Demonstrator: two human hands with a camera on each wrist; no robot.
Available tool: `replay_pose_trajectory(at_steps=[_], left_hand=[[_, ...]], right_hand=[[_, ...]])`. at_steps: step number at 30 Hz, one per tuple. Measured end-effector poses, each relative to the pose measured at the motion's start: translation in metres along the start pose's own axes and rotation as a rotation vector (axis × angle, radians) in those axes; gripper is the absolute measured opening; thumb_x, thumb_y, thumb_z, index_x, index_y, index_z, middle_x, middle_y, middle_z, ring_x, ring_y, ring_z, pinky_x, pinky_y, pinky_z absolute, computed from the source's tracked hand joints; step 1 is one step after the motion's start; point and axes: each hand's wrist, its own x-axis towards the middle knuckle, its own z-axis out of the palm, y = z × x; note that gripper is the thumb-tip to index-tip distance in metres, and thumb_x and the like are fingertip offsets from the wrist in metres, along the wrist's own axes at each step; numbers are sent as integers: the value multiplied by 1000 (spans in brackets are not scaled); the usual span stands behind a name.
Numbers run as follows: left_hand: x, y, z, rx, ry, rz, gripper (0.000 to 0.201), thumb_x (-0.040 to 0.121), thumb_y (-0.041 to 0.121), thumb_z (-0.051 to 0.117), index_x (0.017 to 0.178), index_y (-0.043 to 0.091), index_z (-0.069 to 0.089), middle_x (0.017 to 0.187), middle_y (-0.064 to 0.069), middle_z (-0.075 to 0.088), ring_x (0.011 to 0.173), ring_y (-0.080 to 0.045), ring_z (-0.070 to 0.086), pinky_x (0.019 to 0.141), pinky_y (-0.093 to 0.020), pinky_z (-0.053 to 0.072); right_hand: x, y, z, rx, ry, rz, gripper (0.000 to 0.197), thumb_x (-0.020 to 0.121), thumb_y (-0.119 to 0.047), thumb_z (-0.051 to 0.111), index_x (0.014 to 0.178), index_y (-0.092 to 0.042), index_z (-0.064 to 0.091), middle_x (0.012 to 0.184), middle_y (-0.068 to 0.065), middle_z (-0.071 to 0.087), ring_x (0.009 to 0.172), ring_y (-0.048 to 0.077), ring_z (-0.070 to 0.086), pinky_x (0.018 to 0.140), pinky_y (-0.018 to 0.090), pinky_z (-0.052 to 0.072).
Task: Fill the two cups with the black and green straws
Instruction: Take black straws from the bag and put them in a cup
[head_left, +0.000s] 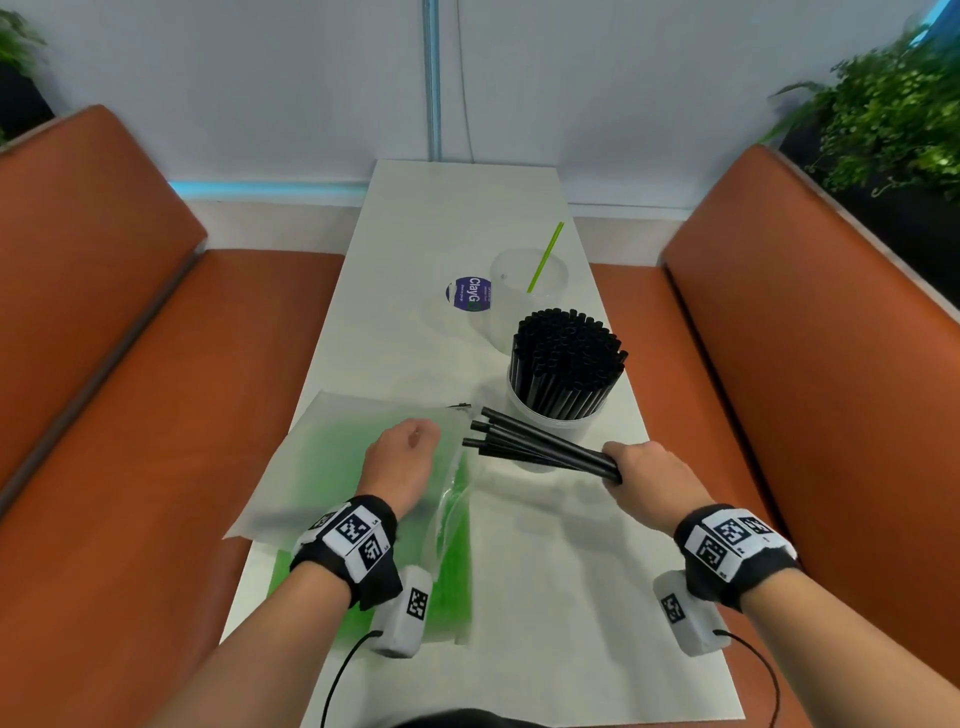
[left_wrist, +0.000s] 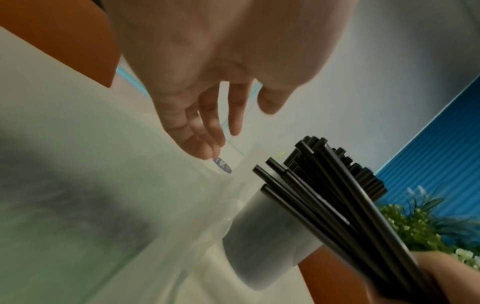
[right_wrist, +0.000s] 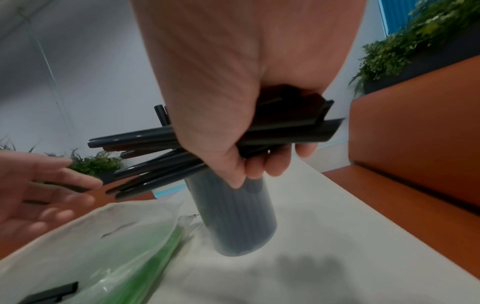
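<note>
A clear cup (head_left: 521, 408) near the table's right side stands packed with black straws (head_left: 566, 358). Behind it a second clear cup (head_left: 511, 312) holds a single green straw (head_left: 545, 257). My right hand (head_left: 641, 475) grips a loose bundle of black straws (head_left: 540, 447) lying almost level, just in front of the full cup (right_wrist: 233, 222), their free ends pointing left. My left hand (head_left: 410, 447) hovers with its fingers (left_wrist: 233, 115) straight and spread, holding nothing, close to those free ends. Under it lies a frosted plastic bag (head_left: 332, 457) of green straws (right_wrist: 145, 253).
The narrow white table (head_left: 571, 597) runs between two orange bench seats (head_left: 130, 415). A clear piece with a round purple label (head_left: 469, 293) sits left of the far cup. Plants (head_left: 893, 114) stand behind the right bench. A black straw (right_wrist: 49, 296) lies by the bag.
</note>
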Motion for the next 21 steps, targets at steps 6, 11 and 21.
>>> replay_pose_trajectory(at_steps=[6,11,21], left_hand=[[1,38,-3,-389,-64,41,51,92,60,36,117,26,66,125,0,65,113,-18,61,104,-42,44],[2,55,6,-257,-33,116,39,88,47,45,89,24,76,100,3,75,102,-19,66,101,-40,47],[-7,79,13,-500,-85,149,46,88,63,37,107,33,66,113,-3,70,109,-27,64,98,-44,49]], right_hand=[[-4,-23,-2,120,12,-145,14,92,-27,52,79,-31,48,65,-9,54,67,18,54,70,31,32],[2,-56,-8,200,1,-172,11,89,-23,54,80,-26,49,73,0,57,69,24,54,66,33,42],[4,-107,-34,795,-50,-205,13,82,-11,69,74,-15,59,65,5,64,55,12,60,59,27,51]])
